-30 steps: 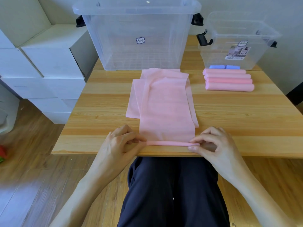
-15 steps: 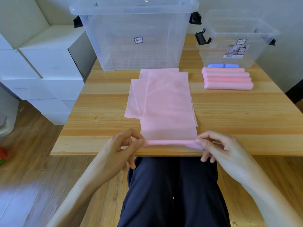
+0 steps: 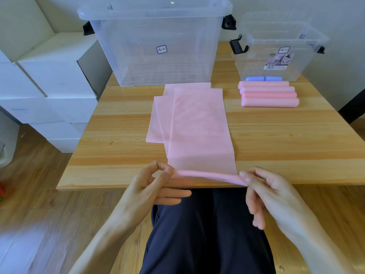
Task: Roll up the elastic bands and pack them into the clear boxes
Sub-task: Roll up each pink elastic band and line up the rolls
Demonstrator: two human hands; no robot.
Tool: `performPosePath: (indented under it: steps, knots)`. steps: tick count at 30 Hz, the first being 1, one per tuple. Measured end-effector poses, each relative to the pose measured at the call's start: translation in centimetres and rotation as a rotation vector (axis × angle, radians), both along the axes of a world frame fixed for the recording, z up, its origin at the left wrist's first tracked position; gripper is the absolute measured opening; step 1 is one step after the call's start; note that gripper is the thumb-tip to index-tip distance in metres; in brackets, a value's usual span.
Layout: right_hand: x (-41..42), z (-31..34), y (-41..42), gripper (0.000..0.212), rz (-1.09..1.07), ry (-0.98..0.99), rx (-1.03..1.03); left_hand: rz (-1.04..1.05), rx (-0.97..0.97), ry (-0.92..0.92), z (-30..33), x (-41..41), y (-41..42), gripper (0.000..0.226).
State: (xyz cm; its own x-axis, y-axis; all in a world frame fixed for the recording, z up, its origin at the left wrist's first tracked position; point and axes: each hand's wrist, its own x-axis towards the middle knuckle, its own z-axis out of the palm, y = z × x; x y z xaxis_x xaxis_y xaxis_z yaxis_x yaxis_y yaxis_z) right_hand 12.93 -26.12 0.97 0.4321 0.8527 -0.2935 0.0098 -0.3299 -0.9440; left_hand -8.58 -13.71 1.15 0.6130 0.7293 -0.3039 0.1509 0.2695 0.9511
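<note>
A long, thin pink elastic band (image 3: 199, 127) lies flat along the middle of the pale wooden worktop (image 3: 296, 135), its near end turned into a slim roll at the worktop's front edge. The left hand (image 3: 150, 186) pinches the left end of that roll between thumb and curled forefinger, the other fingers stretched out straight beneath it. The right hand (image 3: 262, 192) pinches the right end between thumb and forefinger, its remaining fingers loosely curled below. More flat pink bands (image 3: 160, 119) lie partly under the first, showing at its left side. Four rolled pink bands (image 3: 268, 94) lie side by side toward the far right, with a rolled blue band (image 3: 263, 78) just behind them. A large clear plastic box (image 3: 158, 44) stands at the back, and a smaller clear plastic box (image 3: 276, 48) to its right.
</note>
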Motion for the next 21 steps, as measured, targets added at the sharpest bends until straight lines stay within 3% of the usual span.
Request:
performPosePath:
  steps: [10,21]
  knots:
    - [-0.5,-0.4,-0.1,0.032,-0.034,0.133,0.058,0.002,-0.164,-0.194,-0.7,0.8,0.3,0.023]
    - [-0.2,0.0,0.1,0.034,0.021,0.152,0.068,-0.137,-0.123,-0.121,-0.4,1.2,1.2,0.025]
